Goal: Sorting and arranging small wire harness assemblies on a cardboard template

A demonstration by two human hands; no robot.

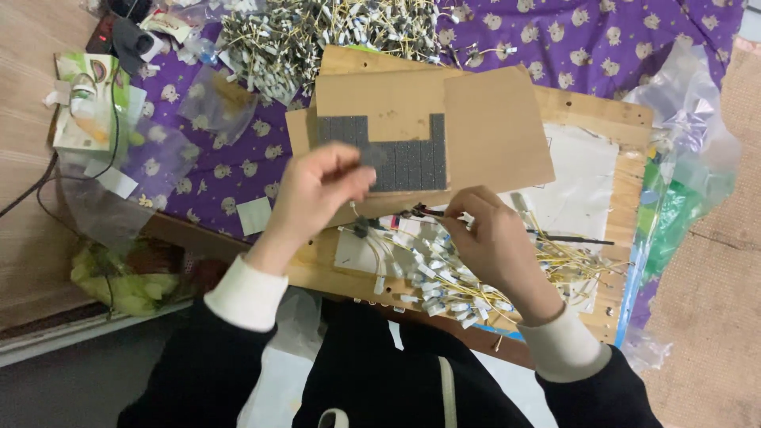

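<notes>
My left hand (321, 190) is raised over a wooden board (590, 111), thumb and fingers pinched on a small dark grey square piece. My right hand (487, 230) grips thin black tweezers (571, 237) that point left, their tip beside the left hand. Under the right hand lies a heap of small yellow wires with white tags (444, 277). Just behind the hands, a dark grey foam sheet cut into small squares (404, 162) rests between brown cardboard sheets (491, 135).
A large pile of the same tagged wires (317, 36) lies at the back on a purple patterned cloth (238, 166). Clear plastic bags (682, 103) sit at the right, a green and white packet (83, 99) and black cable at the left.
</notes>
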